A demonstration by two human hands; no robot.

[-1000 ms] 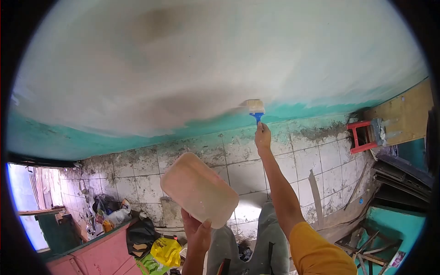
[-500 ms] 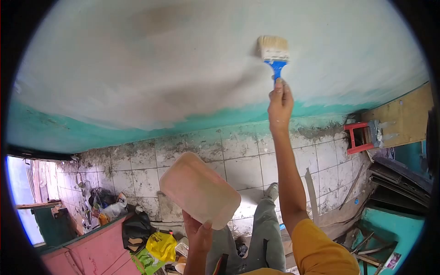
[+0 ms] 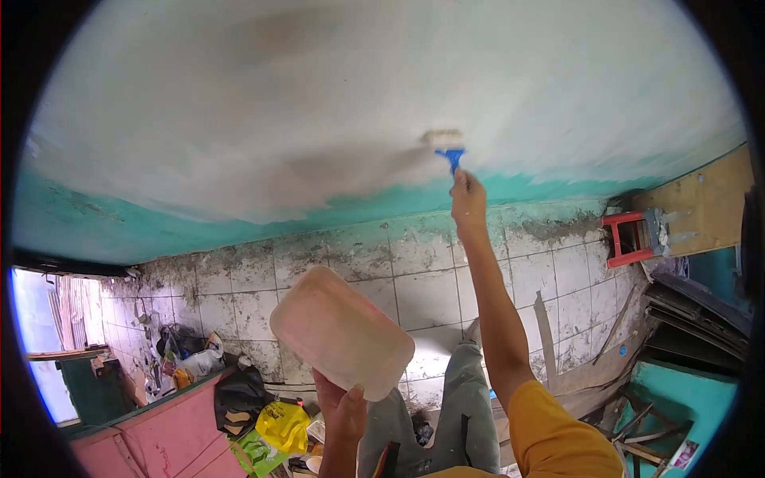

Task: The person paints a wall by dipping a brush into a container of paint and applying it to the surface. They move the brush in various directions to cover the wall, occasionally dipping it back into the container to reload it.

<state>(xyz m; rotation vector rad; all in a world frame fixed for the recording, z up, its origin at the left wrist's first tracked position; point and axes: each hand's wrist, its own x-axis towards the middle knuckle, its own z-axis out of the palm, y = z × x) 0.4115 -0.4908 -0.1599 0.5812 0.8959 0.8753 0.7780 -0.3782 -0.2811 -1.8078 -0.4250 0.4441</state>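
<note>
My right hand (image 3: 468, 199) is closed on the blue handle of a wide paintbrush (image 3: 451, 151), whose pale bristles touch the wall (image 3: 351, 135). Whitish paint covers the upper wall, and a teal band (image 3: 398, 193) shows below it. At the lower centre, my left hand (image 3: 343, 405) grips the near edge of a pale pinkish rectangular container (image 3: 343, 333), which is tilted. Its contents cannot be made out.
Dirty white tiles (image 3: 428, 299) run beneath the teal band. A red stool (image 3: 625, 239) stands at the right beside stacked dark boards (image 3: 693, 319). Lower left are a pink panel (image 3: 163, 430), a yellow bag (image 3: 283, 426) and a black bag (image 3: 239, 398).
My right hand and the brush have moved down and slightly left along the wall. The container in my left hand has shifted a little left.
</note>
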